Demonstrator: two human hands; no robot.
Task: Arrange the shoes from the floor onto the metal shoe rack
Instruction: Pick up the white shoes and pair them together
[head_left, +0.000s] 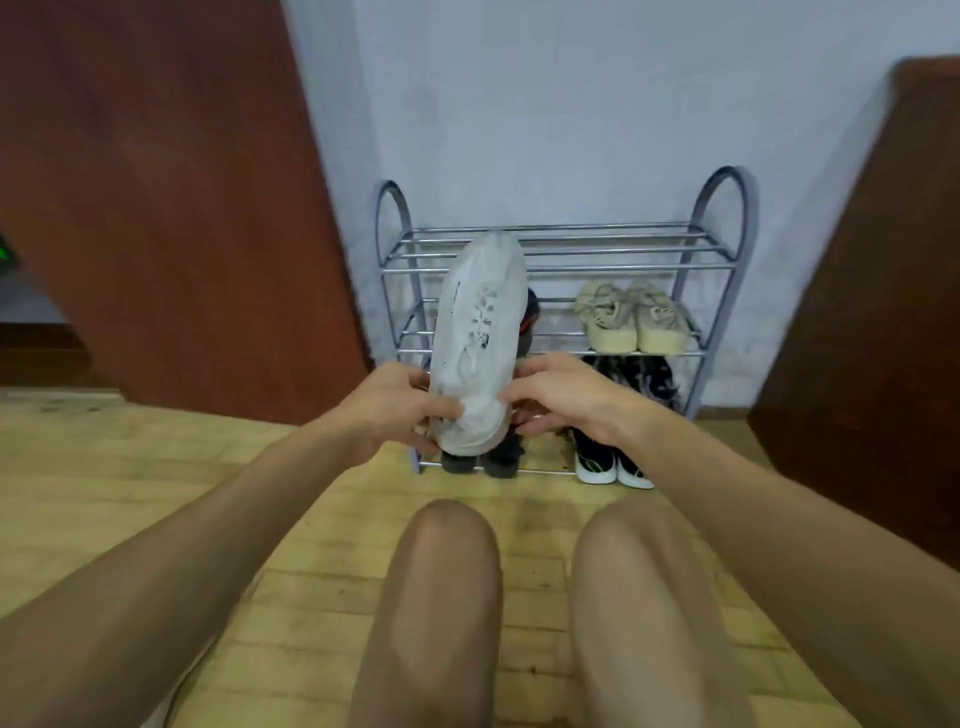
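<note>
Before the metal shoe rack (563, 249), seen from the head camera, a white sneaker (480, 338) is held in the air by both hands, its toe raised toward the rack's top tier and its heel lowest. The heel end is gripped from the left by the left hand (387, 405), whose thumb is laid across the upper and whose fingers are curled behind the sole. The same end is clasped from the right by the right hand (563, 397), with the fingertips pressed against the shoe's side. On the rack's middle tier, at its right end, a pair of beige sneakers (631, 317) is set side by side, heels outward. A dark shoe (529, 319) is partly hidden behind the white sneaker on that tier. On the lowest tier a pair of black shoes with white soles (613, 462) is placed at the right, and a dark grey pair (480, 460) at the left, below the held sneaker. The rack is stood on a wooden floor (130, 467) against a pale wall (545, 104), and bare knees are seen nearest the camera.
</note>
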